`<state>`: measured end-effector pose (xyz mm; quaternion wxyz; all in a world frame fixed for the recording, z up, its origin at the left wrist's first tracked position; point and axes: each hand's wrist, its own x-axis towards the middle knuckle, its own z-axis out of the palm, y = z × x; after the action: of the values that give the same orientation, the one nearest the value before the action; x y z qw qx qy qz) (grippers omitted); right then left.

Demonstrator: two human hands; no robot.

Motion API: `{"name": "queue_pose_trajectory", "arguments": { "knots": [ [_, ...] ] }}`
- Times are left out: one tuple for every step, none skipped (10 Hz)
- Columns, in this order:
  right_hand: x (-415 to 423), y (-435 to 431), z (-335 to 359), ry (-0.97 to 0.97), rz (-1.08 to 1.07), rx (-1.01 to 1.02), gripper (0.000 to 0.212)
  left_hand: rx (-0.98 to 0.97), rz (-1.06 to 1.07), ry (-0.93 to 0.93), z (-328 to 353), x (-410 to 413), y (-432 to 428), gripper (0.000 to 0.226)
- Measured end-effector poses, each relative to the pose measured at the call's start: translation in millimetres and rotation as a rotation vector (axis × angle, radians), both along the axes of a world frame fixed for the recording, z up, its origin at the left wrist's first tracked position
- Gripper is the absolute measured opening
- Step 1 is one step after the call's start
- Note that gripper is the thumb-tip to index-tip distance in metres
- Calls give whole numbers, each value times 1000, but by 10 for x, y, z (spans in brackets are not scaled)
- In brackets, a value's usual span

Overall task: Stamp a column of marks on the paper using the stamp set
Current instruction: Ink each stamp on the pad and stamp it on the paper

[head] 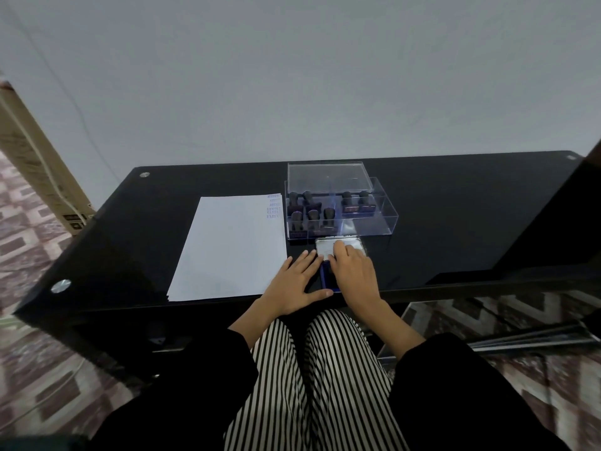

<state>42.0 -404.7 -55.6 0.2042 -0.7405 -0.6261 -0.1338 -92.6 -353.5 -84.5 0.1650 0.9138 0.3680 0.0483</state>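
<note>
striped trousers (325, 385); left hand (296, 281) flat on table (455, 222), right hand (354, 275) fingers (339, 246) straight on ink pad (322, 249).

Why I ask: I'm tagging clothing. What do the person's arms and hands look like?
Loose black sleeves, left sleeve and right sleeve, end short of the wrists. The left hand and right hand are bare: no gloves, watch or rings visible.

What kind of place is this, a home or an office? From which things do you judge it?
Probably a room in a home, perhaps a small office. A black glass desk stands against a bare wall, a long cardboard box leans beside it, and the floor is patterned.
</note>
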Motion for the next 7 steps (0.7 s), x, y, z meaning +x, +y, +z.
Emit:
{"name": "queue_pose_trajectory", "arguments": {
  "knots": [
    [1, 35, -34, -34, -20, 22, 26, 4, -3, -11, -13, -3, 2, 79],
    [4, 45, -39, -24, -24, 24, 24, 6, -4, -15, -11, 0, 4, 79],
    [9, 4, -52, -43, -7, 75, 27, 3, -5, -13, -2, 2, 0, 78],
    [6, -51, -91, -66, -9, 112, 26, 10, -6, -8, 4, -3, 4, 78],
    [-1, -55, -134, -57, -17, 110, 25, 10, -8, -10, 0, -5, -5, 78],
    [-7, -21, -141, -1, -6, 88, 20, 4, -7, -22, -6, -5, -5, 78],
    [3, 37, -146, 64, 13, 62, 13, -16, -8, -47, -5, -6, 9, 78]
  ]
}}
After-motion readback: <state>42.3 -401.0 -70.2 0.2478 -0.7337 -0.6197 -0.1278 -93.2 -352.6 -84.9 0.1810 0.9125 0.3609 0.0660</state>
